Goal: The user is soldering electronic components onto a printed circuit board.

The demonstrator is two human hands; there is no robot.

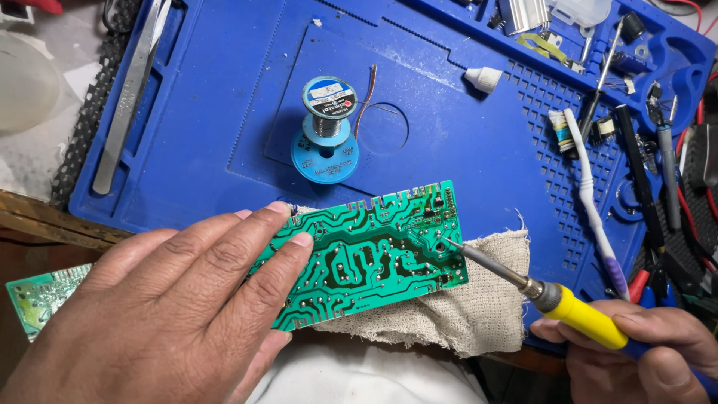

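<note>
The green circuit board is pinned solder-side up on a folded beige cloth at the near edge of the blue silicone work mat, pressed flat under the spread fingers of the left hand, which lies open on it rather than closed around it. The yellow-handled soldering iron is gripped in the closed right hand, its tip set against a joint near the board's right end. A slip is judged possible, since the board rests on soft cloth and could rock under pressure; adjacent traces could be bridged by the tip, a pad could be lifted if heat is held too long, and the cloth could be scorched just below. The left fingertips lie on the same board and could be burned. Further out, a spool of solder wire stands upright on the mat. In the mat's moulded compartments at the far right, a toothbrush, a screwdriver and small parts are held; tweezers lie in the left-hand trough.
</note>
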